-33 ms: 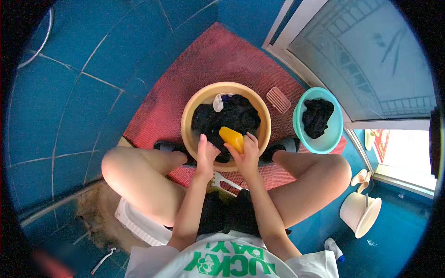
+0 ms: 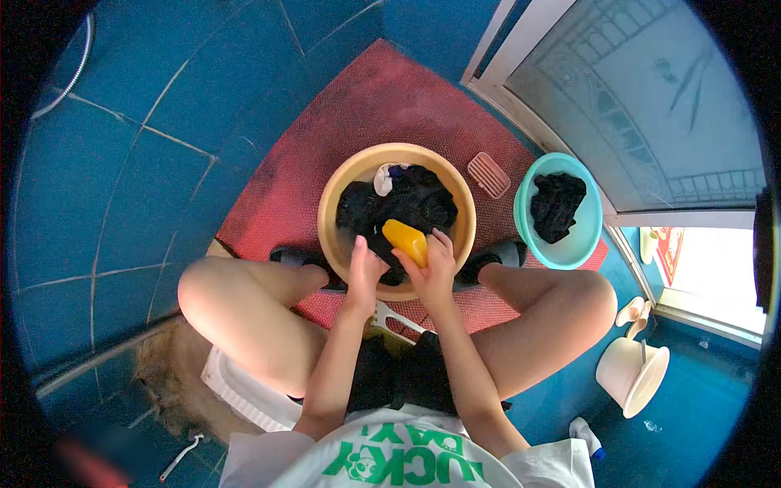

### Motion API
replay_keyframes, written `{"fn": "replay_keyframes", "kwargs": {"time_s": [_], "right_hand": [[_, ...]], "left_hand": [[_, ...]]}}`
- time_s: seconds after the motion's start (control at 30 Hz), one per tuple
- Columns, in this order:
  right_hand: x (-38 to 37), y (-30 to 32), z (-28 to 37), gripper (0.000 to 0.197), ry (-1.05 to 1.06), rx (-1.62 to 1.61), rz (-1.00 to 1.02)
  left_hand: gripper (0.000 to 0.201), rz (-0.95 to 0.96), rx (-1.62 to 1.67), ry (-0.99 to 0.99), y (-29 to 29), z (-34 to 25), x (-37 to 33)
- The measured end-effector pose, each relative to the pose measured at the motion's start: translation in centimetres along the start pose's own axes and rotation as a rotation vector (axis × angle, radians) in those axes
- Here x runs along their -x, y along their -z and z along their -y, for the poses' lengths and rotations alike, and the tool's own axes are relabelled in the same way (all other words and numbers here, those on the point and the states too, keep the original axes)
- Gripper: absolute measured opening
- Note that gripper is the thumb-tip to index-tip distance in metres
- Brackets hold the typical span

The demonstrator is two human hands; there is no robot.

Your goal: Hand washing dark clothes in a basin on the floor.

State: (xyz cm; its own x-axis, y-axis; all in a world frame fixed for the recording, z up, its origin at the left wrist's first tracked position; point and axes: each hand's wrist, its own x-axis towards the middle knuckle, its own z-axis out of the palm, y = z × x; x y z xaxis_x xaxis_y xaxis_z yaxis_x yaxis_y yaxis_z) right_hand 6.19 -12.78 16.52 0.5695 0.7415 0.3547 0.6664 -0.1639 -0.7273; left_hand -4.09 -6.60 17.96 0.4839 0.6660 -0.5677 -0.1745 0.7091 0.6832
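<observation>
Yellow bar in right hand, above a basin of dark laundry

Yellow bar [image 2: 404, 241], 1: block-shaped, gripped at its near end between thumb and fingers of the right hand [image 2: 431, 267]; far end tilted up and away to the left, over the basin.

Left hand [image 2: 364, 272], 1: just beside the bar and apart from it; fingers extended and loosely parted, no object seen in its grasp.

Tan basin [image 2: 327, 220], 1: round, between the person's 2 feet. Contents: dark garments [image 2: 399, 199], wet-looking, count not clear; white cloth [image 2: 383, 180], 1, lying on them toward the far side.

Soap dish [image 2: 489, 176], 1: pink, ribbed, on the red mat [image 2: 285, 171], near the tan basin.

Turquoise basin [image 2: 582, 246], 1: at right, near the frosted door [image 2: 626, 122]; holds dark cloth [image 2: 557, 207], bunched.

Dark slippers [image 2: 505, 254], 2: worn, flanking the tan basin.

Cream tub [image 2: 621, 376], 1: tipped toward the right, on the blue floor; tan footwear [image 2: 629, 312] just beyond it.

White sock [image 2: 584, 433], 1: blue-marked, on the floor, lower right.

White-handled tool [image 2: 181, 458], 1: lower left; exact kind cannot be told.
</observation>
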Motion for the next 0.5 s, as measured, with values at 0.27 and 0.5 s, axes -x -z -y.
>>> {"fn": "replay_keyframes", "kwargs": {"time_s": [0.27, 0.5], "right_hand": [[0.8, -0.8, -1.7, 0.028, -0.020, -0.050, -0.056], [-0.6, -0.4, -0.1, 0.030, 0.137, -0.056, 0.023]], "left_hand": [[0.054, 0.072, -0.008, 0.010, 0.5, -0.1, -0.5], [0.056, -0.018, -0.117, 0.073, 0.0, 0.4, 0.2]]}}
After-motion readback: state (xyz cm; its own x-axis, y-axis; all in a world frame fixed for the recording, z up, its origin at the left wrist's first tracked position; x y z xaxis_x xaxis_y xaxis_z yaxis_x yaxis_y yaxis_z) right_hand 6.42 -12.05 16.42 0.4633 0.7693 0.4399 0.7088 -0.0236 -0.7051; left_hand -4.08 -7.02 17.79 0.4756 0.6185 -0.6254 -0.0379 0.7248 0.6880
